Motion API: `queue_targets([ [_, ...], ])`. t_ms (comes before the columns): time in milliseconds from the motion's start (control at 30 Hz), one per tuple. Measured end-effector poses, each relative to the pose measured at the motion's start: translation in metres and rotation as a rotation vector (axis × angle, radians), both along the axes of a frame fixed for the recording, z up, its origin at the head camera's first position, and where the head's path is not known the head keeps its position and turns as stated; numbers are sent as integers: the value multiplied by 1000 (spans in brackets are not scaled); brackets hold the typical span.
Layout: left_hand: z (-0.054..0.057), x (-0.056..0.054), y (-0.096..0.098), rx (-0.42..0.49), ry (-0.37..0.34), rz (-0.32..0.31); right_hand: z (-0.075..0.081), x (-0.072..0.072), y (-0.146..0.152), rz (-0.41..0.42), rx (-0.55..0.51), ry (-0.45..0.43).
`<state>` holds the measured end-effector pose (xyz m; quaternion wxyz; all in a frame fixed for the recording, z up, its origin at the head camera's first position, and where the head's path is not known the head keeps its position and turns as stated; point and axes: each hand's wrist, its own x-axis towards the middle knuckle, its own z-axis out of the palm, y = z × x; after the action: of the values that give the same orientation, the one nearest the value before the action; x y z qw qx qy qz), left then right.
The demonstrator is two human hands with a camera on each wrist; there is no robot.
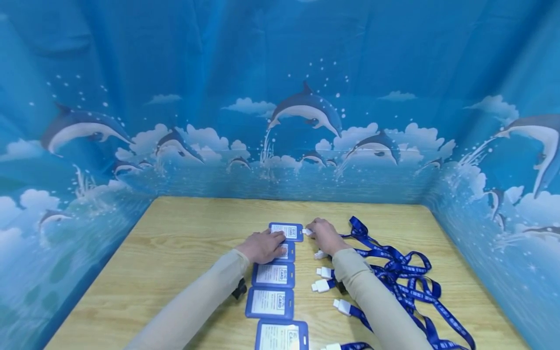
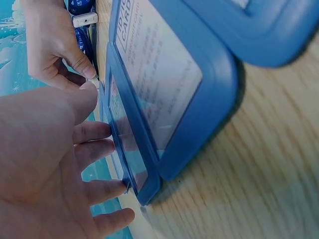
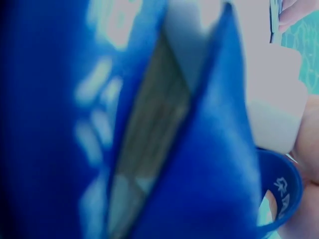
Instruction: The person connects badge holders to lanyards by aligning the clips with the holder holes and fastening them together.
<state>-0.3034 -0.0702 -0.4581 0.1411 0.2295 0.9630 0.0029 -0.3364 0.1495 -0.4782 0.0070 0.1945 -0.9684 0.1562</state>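
In the head view, the left hand [image 1: 261, 247] lies over the far end of a column of blue ID card holders, its fingers extended onto the farthest card holder [image 1: 290, 228] and covering part of the second card holder [image 1: 288, 256]. Seen from the left wrist, its fingers are spread and touch the edges of the blue holders [image 2: 219, 84]. The right hand [image 1: 324, 235] pinches the white clip [image 1: 307, 232] of a blue lanyard [image 1: 359, 229], right beside the slotted end of the farthest holder. Blurred blue strap [image 3: 209, 164] fills much of the right wrist view, with a white clip [image 3: 276, 117] near the fingers.
Nearer the body, more card holders [image 1: 271, 302] continue the column. Several lanyards with white clips [image 1: 323, 286] lie to the right, their blue straps [image 1: 409, 291] tangled across the wooden table [image 1: 188, 233]. A dolphin-printed curtain [image 1: 210, 121] encloses the back and sides.
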Motion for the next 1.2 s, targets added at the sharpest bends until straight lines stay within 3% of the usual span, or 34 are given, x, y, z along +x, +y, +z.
queue_targets([
  [300,-2,-1,2,34,-17,-12,0,0,4,-26,-41,-16],
  [533,-6,3,4,9,-13,-10,0,-2,5,-30,-51,-44],
  [1200,-11,7,11,29,13,8,2,-5,-1,-43,-62,-19],
])
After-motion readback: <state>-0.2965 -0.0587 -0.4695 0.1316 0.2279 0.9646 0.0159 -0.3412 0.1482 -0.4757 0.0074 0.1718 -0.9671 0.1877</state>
